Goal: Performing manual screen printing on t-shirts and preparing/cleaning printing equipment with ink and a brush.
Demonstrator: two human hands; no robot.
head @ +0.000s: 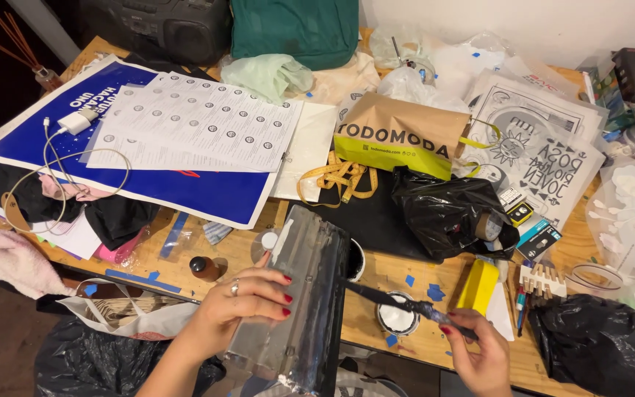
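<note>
My left hand (248, 301) grips the left side of a long silver-grey painted box (303, 294), held upright over the near edge of the wooden table (384, 273). My right hand (479, 353) holds a dark paintbrush (398, 300) whose tip touches the box's right edge. Under the brush sits a small round paint pot (397, 316) with white paint. A dark cup (356, 259) stands just behind the box.
The table carries a blue poster (207, 195), printed sheets (200, 125), a yellow tape measure (336, 176), a kraft paper bag (406, 132), a black plastic bag (442, 209), a white charger cable (67, 158), a small brown bottle (201, 267) and a yellow block (478, 285).
</note>
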